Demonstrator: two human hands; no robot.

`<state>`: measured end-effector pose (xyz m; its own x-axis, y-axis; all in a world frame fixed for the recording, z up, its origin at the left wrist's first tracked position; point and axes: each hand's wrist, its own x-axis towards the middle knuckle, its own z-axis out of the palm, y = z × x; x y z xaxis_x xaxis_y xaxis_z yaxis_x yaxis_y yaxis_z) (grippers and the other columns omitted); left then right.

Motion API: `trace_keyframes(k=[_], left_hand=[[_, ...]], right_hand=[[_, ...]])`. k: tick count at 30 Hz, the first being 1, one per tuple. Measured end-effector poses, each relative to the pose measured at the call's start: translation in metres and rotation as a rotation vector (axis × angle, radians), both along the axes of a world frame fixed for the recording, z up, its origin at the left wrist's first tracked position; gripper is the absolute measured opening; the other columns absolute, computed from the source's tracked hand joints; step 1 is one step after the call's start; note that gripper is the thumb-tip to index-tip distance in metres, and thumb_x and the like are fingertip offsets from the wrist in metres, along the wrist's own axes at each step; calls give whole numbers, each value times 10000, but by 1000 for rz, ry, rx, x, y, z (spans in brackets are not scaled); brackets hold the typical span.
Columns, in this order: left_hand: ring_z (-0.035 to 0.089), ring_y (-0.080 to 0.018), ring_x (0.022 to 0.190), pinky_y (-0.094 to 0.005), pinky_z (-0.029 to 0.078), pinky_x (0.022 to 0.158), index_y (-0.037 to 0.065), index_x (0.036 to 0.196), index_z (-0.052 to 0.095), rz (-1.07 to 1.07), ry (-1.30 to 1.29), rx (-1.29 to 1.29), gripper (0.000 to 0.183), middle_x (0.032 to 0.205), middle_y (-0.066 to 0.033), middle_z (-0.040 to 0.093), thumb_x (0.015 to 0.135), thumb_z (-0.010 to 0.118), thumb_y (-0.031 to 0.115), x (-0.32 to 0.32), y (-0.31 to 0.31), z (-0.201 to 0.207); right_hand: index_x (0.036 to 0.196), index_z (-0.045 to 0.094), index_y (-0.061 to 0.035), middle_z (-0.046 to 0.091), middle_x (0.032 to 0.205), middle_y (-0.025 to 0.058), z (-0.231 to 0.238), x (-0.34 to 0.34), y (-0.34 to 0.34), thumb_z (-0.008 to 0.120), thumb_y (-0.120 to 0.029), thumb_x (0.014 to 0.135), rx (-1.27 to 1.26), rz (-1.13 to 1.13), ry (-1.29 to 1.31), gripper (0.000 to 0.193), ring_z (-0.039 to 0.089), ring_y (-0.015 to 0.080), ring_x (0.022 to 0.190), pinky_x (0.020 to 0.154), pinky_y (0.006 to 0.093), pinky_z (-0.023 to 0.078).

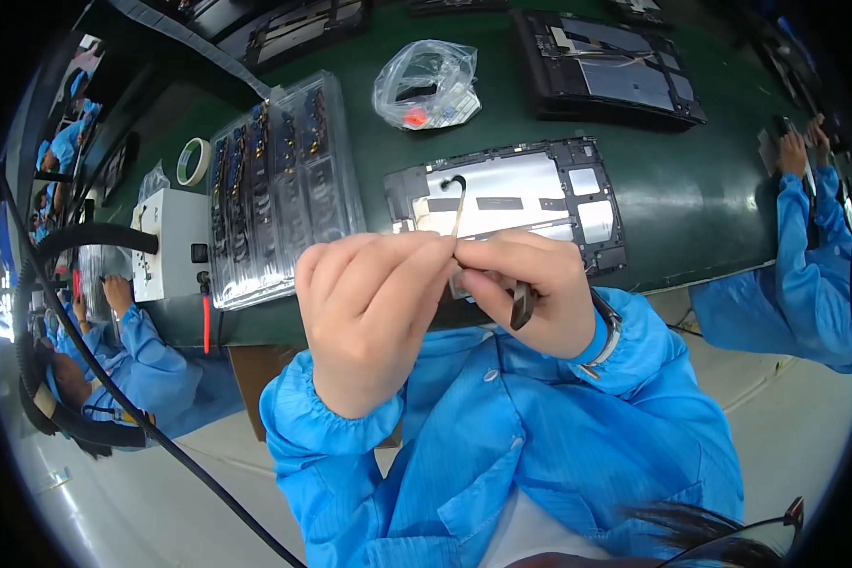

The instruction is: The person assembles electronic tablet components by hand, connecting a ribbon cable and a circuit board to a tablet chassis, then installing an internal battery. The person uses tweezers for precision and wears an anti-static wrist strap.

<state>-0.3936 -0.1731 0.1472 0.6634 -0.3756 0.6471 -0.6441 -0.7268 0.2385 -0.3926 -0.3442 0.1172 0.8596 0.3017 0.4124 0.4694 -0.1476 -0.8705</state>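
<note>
A: Your left hand point(360, 298) has its fingers drawn together with no gap showing, pinching the lower end of a thin pale strip point(460, 210), perhaps a flex cable.

B: Your right hand point(541, 273) is curled round a dark-handled tool point(523, 308), its butt jutting out below your palm. Your 2 sets of fingertips all but meet, so I can't tell whether the right fingers grip the strip as well.

A: As you look down, the strip rises from that pinch across the opened tablet housing point(538, 175) on the green bench point(691, 218), its black end hooked over the silver panel. Can you be sure it clears the metal?

B: Not from this view; it may hover or touch. If it does touch, your hooked end could snag on the panel, and a sideways pull might crease the strip.

A: I'd also watch your pinch. With only 1 end held, too much squeeze or a twist between your hands could kink it there, and too little could let it drop into the housing.

B: Your tool worries me too: its working tip is hidden behind your fingers, so a slip could nick the strip. And the watch point(612, 339) on your right wrist might knock the housing's near edge if you lean forward.
</note>
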Motion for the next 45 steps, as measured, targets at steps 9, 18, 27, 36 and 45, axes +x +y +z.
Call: trace_keyframes(k=[9, 18, 27, 36, 45], left_hand=[[562, -174, 704, -303, 362, 671, 98, 750, 603, 348, -215, 148, 215, 755, -2, 604, 555, 661, 27, -27, 31, 7], [581, -270, 694, -353, 453, 620, 23, 802, 620, 1112, 287, 204, 78, 775, -109, 616, 730, 592, 19, -158, 153, -101], [638, -181, 763, -267, 489, 654, 10, 1055, 599, 874, 416, -613, 285, 878, -130, 654, 770, 605, 10, -113, 73, -55], [641, -197, 745, -261, 503, 616, -2, 988, 614, 417, 237, -499, 280, 867, -118, 652, 714, 654, -47, -29, 3, -41], [632, -182, 718, -249, 494, 629, -16, 869, 635, 178, 460, -900, 157, 786, -113, 645, 724, 623, -76, -6, -23, -43]], right_hand=[[982, 620, -24, 608, 768, 132, 5, -7, 7, 596, 51, 696, -98, 198, 91, 296, 596, 270, 658, 582, 302, 475], [974, 625, -15, 628, 782, 75, -10, 2, 5, 595, 41, 737, -54, 298, 362, 245, 573, 73, 658, 567, 203, 451], [968, 624, 9, 636, 749, 75, -22, 0, 8, 592, 6, 763, 106, 408, 575, 208, 598, 90, 657, 558, 203, 455], [965, 622, 16, 635, 735, 79, -14, 5, -8, 601, -3, 763, 58, 398, 642, 204, 607, 101, 640, 529, 203, 447], [1009, 607, 1, 635, 802, 66, -8, 15, -6, 589, 44, 752, 52, 220, 455, 261, 529, 43, 614, 497, 167, 337]])
